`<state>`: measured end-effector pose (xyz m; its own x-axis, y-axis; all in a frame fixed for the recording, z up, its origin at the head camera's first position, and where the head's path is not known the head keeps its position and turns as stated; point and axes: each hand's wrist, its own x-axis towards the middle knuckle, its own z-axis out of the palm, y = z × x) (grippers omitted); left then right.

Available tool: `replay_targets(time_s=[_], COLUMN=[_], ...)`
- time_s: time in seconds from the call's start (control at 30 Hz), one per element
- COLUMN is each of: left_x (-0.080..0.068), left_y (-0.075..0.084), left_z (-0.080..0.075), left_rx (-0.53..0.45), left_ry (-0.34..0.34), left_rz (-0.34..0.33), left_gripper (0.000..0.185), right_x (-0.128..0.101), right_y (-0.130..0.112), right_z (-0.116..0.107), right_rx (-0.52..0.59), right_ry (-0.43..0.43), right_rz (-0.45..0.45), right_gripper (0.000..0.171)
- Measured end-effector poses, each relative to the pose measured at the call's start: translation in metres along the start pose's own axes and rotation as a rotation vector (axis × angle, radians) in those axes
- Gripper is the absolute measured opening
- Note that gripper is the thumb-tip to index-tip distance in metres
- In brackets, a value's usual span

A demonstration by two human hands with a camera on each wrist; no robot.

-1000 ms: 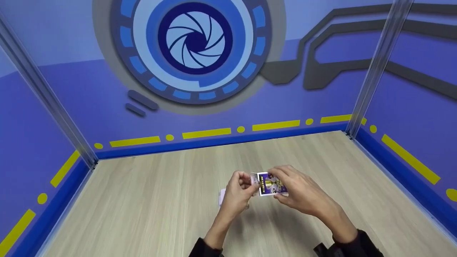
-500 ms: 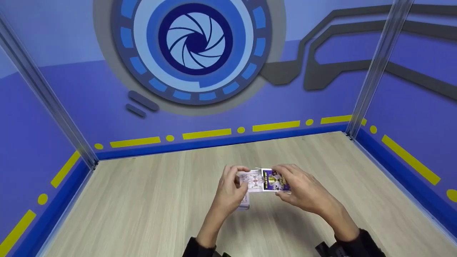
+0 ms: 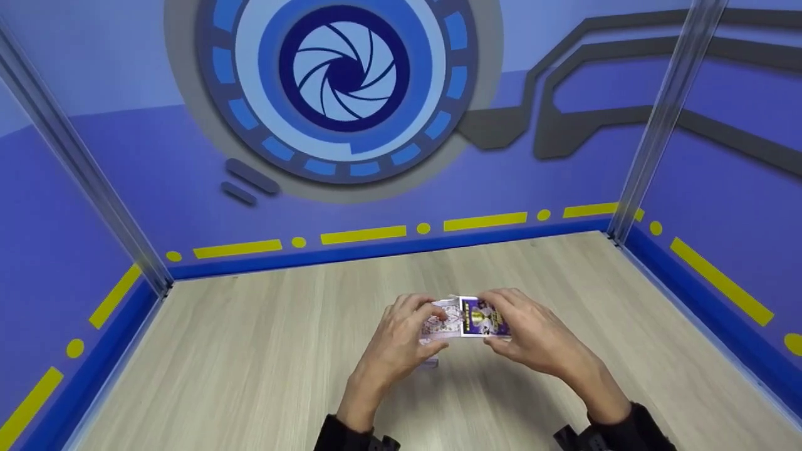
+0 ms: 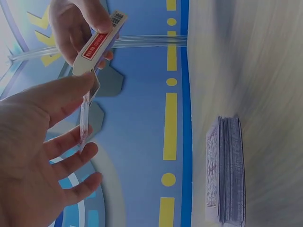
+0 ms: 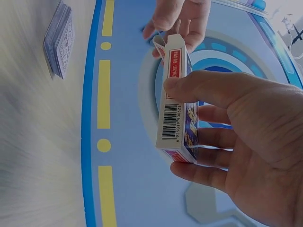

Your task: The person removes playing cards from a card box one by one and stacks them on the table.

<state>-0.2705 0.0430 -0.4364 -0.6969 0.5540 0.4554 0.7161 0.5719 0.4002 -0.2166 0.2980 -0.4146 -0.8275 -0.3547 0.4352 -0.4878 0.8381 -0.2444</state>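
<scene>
My right hand (image 3: 532, 332) grips a small playing-card box (image 5: 173, 109) by its long edges, thumb on the barcode side. The box lies level above the table, its end facing left, with a flap out (image 5: 160, 46). From that end stick out some playing cards (image 3: 450, 326) with pink-and-white patterned backs. My left hand (image 3: 395, 332) pinches these cards between thumb and fingers, with one finger bent over their backs. Below my left hand a thicker stack of playing cards (image 4: 225, 170) stands on the table, mostly hidden by that hand in the head view.
The wood-grain table (image 3: 269, 351) is bounded at the back and both sides by blue-purple printed panels (image 3: 401, 263). Metal posts (image 3: 651, 125) stand at the back corners. Dark cuffs with wrist cameras (image 3: 573, 435) are on both forearms.
My left hand first left the box's end, then appeared with cards at it. Now it has shifted a bit over them, a finger on their backs. The right hand and box moved slightly right.
</scene>
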Motion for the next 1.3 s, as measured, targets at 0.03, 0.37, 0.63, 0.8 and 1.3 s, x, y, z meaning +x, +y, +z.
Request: replay_targets(time_s=[0.03, 0.37, 0.63, 0.8, 1.3], left_x=[0.000, 0.000, 0.000, -0.002, -0.006], left_y=[0.000, -0.004, -0.011, -0.018, -0.037], left_z=[0.000, 0.000, -0.011, -0.019, -0.018], left_rx=[0.020, 0.071, 0.032, -0.006, -0.048], left_ry=[0.000, 0.049, 0.074, 0.096, 0.007], left_rz=[0.010, 0.092, 0.061, 0.037, -0.104], left_gripper=[0.036, 0.033, 0.030, 0.028, 0.025], right_x=[0.000, -0.001, -0.001, -0.003, -0.004], right_y=[0.000, 0.001, 0.006, 0.009, 0.012], right_z=[0.000, -0.002, -0.008, -0.012, -0.015], right_rx=[-0.001, -0.005, 0.012, 0.025, 0.030], right_ry=[-0.003, -0.005, 0.032, 0.037, 0.064], right_rz=[0.003, 0.007, 0.022, 0.044, 0.041], right_gripper=[0.065, 0.064, 0.064, 0.065, 0.064])
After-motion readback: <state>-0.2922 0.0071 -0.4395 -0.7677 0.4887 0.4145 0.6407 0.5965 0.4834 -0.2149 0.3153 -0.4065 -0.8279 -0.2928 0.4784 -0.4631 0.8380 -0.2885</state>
